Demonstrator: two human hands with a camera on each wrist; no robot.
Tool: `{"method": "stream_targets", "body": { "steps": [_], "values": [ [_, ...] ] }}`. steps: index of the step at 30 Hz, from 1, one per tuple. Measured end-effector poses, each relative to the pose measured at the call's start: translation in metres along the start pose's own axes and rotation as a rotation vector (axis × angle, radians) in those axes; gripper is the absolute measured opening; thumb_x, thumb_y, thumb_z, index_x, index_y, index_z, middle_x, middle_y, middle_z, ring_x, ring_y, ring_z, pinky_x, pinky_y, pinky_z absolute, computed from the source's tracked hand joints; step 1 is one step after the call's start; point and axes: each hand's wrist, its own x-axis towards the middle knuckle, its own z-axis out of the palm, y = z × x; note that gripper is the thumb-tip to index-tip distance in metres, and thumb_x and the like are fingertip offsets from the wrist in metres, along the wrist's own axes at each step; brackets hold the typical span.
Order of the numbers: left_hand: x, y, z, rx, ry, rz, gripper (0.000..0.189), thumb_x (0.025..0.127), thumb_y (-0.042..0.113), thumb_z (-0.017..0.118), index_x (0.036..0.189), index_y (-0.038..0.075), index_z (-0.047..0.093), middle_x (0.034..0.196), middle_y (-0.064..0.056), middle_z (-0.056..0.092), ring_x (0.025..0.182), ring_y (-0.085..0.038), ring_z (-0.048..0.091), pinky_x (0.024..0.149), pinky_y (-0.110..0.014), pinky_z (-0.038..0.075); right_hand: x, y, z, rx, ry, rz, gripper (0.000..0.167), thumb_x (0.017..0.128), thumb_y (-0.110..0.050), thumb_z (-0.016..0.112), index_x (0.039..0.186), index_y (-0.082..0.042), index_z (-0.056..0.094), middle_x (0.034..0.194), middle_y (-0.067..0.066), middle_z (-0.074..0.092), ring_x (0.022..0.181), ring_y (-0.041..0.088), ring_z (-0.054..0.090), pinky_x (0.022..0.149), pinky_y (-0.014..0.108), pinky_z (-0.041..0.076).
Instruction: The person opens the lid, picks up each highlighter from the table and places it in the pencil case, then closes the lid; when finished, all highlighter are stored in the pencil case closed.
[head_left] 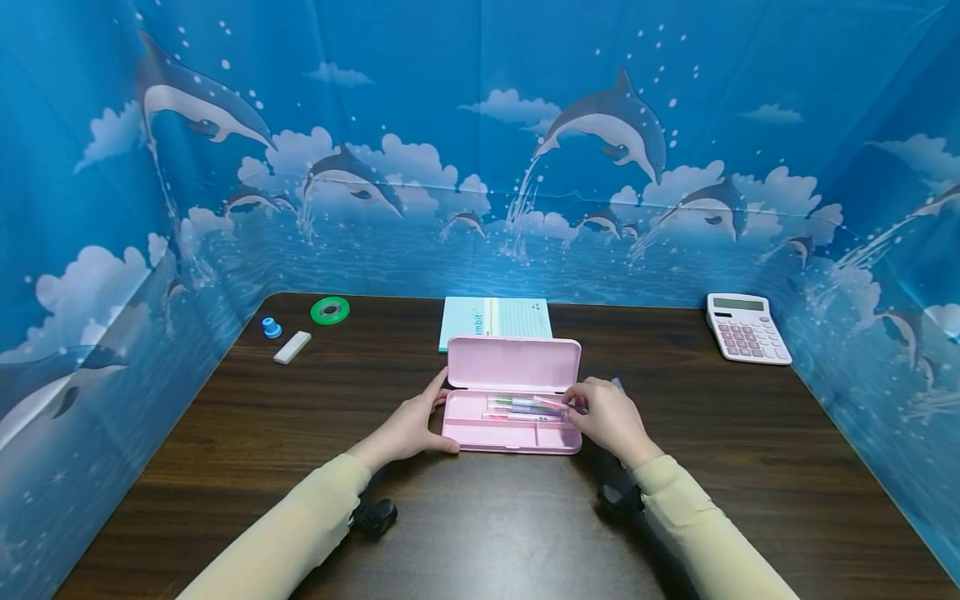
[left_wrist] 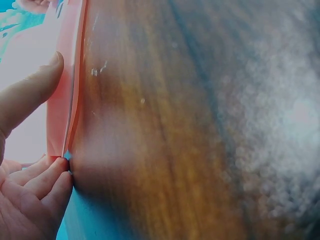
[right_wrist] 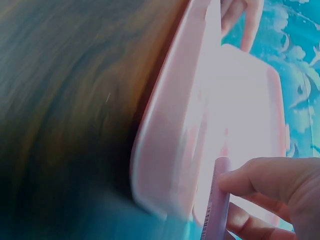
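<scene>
A pink pencil case lies on the table with its lid raised. Several pens are in its rear compartment. My left hand grips the case's left end, thumb at the front corner and fingers farther back. Over the right end, my right hand pinches a pink pen between thumb and fingers, its tip pointing into the case. In the left wrist view, the case's side wall stands between the thumb and fingertips. Glare washes out the inside of the case in both wrist views.
Behind the lid lies a light-blue notebook. A white calculator sits at the far right. At the far left are a green tape roll, a small blue object and a white bar. Something small and translucent shows beside my right hand.
</scene>
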Motion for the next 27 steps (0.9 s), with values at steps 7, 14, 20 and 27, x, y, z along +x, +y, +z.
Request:
{"method": "stream_targets", "body": {
  "steps": [7, 14, 20, 27],
  "values": [
    [0.000, 0.000, 0.001, -0.006, -0.002, -0.004, 0.116, 0.069, 0.029, 0.085, 0.153, 0.010, 0.007, 0.143, -0.017, 0.045, 0.133, -0.029, 0.042, 0.109, -0.046, 0.032, 0.011, -0.020, 0.016, 0.002, -0.015, -0.060, 0.007, 0.076, -0.012, 0.076, 0.081, -0.015, 0.072, 0.074, -0.004, 0.059, 0.069, 0.012, 0.051, 0.062, 0.028, 0.045],
    [0.000, 0.000, 0.001, -0.024, 0.000, -0.001, 0.117, 0.069, 0.028, 0.086, 0.153, 0.011, 0.006, 0.141, -0.016, 0.047, 0.132, -0.028, 0.044, 0.109, -0.045, 0.033, 0.017, -0.037, 0.025, 0.010, -0.060, -0.068, 0.009, 0.076, -0.013, 0.077, 0.083, -0.015, 0.072, 0.075, -0.004, 0.058, 0.067, 0.010, 0.051, 0.060, 0.027, 0.045],
    [-0.001, 0.003, 0.001, -0.020, -0.003, -0.005, 0.117, 0.068, 0.029, 0.086, 0.153, 0.010, 0.007, 0.141, -0.015, 0.048, 0.132, -0.028, 0.044, 0.109, -0.046, 0.033, 0.018, -0.044, 0.027, -0.018, -0.052, -0.079, 0.009, 0.076, -0.014, 0.077, 0.083, -0.017, 0.072, 0.076, -0.005, 0.059, 0.069, 0.010, 0.052, 0.057, 0.027, 0.045],
    [-0.002, 0.002, 0.000, -0.012, -0.002, -0.008, 0.116, 0.069, 0.028, 0.086, 0.153, 0.010, 0.007, 0.142, -0.017, 0.046, 0.132, -0.028, 0.043, 0.110, -0.046, 0.032, 0.016, -0.043, 0.023, 0.014, -0.043, -0.079, 0.009, 0.078, -0.015, 0.077, 0.086, -0.015, 0.073, 0.078, -0.002, 0.062, 0.066, 0.010, 0.053, 0.059, 0.027, 0.046]
  ]
}}
